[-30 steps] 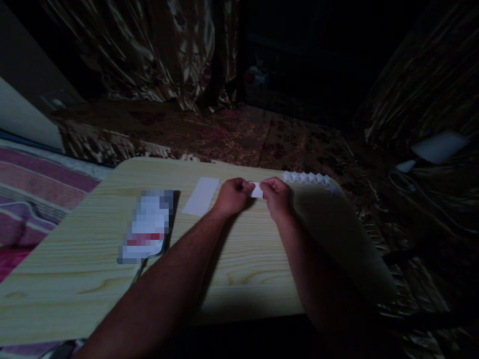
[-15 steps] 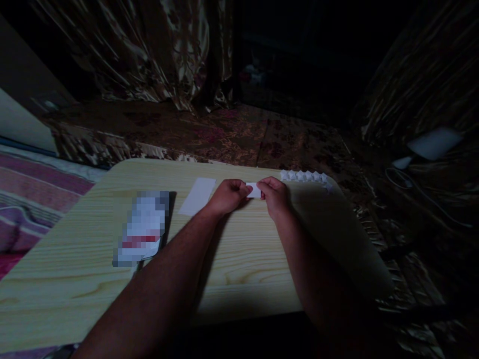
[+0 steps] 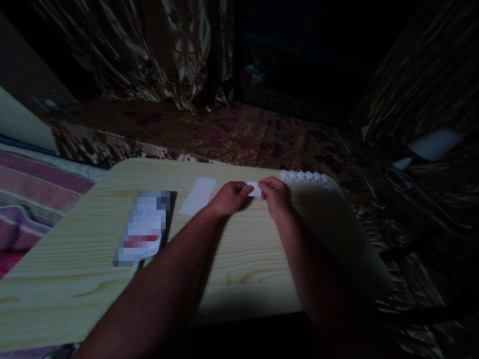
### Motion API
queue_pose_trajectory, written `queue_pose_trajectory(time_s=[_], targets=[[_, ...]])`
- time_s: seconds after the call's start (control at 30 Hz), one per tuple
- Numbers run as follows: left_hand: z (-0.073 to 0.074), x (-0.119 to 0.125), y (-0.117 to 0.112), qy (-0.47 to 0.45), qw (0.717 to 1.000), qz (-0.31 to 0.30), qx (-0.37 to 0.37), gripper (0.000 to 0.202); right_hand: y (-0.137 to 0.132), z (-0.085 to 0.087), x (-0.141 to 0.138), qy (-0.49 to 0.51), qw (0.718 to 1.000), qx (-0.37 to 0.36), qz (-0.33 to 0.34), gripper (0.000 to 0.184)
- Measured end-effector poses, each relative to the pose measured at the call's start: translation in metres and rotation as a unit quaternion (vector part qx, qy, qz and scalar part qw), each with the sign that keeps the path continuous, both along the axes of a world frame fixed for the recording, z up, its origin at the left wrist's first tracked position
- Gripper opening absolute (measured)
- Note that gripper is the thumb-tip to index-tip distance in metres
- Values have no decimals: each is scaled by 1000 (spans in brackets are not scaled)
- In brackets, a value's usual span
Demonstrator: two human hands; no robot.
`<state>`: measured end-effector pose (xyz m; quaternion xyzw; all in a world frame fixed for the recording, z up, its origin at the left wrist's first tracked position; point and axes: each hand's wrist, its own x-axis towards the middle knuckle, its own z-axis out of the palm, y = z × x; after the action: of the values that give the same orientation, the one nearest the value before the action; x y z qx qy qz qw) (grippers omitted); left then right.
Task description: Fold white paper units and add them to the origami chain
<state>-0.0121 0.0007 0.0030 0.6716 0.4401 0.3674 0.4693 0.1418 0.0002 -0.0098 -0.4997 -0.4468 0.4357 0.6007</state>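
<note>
A small white piece of paper (image 3: 255, 189) is stretched between my two hands above the far part of the table. My left hand (image 3: 229, 197) pinches its left end with the thumb on top. At the right end, the closed fingers of my right hand (image 3: 275, 193) grip it too. Left of my left hand lies a flat white paper sheet (image 3: 198, 195). Beyond my right hand, several small white folded paper stars (image 3: 304, 176) sit in a row along the table's far edge. The fingers' undersides are hidden.
The light wooden table (image 3: 239, 279) has rounded corners. On its left side lies a blurred-out device (image 3: 145, 227), like a phone, with a cable by its lower end. Patterned curtains (image 3: 179, 55) hang behind. A white lamp-like object (image 3: 434, 143) with a cord is at right.
Very little differs. My left hand has dipped slightly, and both hands still hold the small paper in about the same place.
</note>
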Motion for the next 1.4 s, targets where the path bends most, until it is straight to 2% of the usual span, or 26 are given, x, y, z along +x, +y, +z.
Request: queue_pose_trajectory(time_s=[0.3, 0.63, 0.73, 0.83, 0.97, 1.13, 1.2, 1.27, 1.4], targets=[[3, 0, -1, -3, 1000, 6, -8, 45, -1, 1, 0, 0, 1000, -2, 2, 14], [-1, -2, 2, -54, 998, -14, -43, 49, 2, -4, 1, 7, 1000, 9, -5, 17], [-3, 1, 1, -82, 996, 6, -42, 50, 4, -7, 3, 19, 999, 25, -12, 19], [-5, 3, 0, -86, 996, 27, -26, 38, 5, -8, 3, 26, 999, 42, 4, 19], [-9, 5, 1, -78, 992, 95, -2, 29, 5, -8, 1, 23, 999, 45, 16, 19], [-10, 6, 5, -161, 973, 161, -29, 23, 2, -8, -1, -27, 999, 23, 34, 14], [-10, 6, 7, -167, 969, 182, -25, 21, 2, -7, -2, -55, 997, 19, 43, 13], [-10, 5, 7, -160, 969, 189, -13, 19, 1, -6, -3, -70, 996, 17, 48, 13], [-12, 5, 8, -132, 977, 166, 4, 17, 0, -3, -3, -56, 997, 3, 44, 18]])
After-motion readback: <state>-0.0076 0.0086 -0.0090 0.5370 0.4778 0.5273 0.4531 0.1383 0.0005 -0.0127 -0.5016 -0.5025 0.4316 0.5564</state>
